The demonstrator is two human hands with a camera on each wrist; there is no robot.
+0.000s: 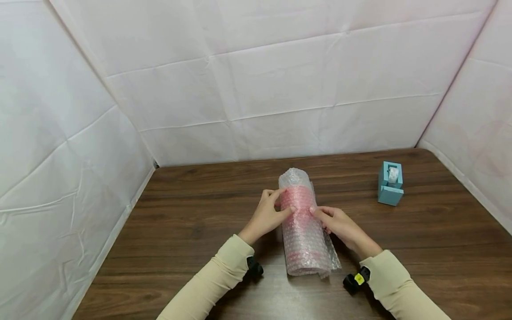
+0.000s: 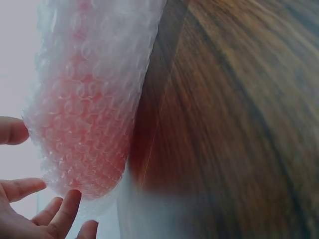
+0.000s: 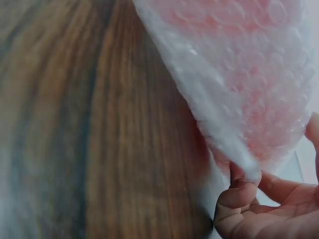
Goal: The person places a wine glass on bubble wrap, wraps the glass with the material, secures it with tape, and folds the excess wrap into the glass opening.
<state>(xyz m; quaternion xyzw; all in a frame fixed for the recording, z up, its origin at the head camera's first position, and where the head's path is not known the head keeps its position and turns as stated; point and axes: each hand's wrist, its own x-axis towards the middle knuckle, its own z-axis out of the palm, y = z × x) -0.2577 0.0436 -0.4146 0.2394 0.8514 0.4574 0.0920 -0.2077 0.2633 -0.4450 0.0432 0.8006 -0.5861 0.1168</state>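
A roll of clear bubble wrap point(image 1: 303, 242) lies lengthwise on the table, wound around something pink or red that shows through it. What is inside cannot be made out. My left hand point(image 1: 267, 217) lies against the roll's left side, its thumb and fingertips spread and touching the wrap. In the left wrist view its fingers point(image 2: 65, 214) look fairly straight. On the other side, my right hand point(image 1: 340, 226) pinches the loose edge of the bubble wrap point(image 3: 234, 144) between thumb and fingers. A flap of that wrap sticks out at the lower right of the roll.
A light blue tape dispenser point(image 1: 390, 189) with a roll of tape stands on the brown wooden table point(image 1: 192, 231), to the right and farther back. White cloth walls point(image 1: 272, 80) rise behind the table and along both sides.
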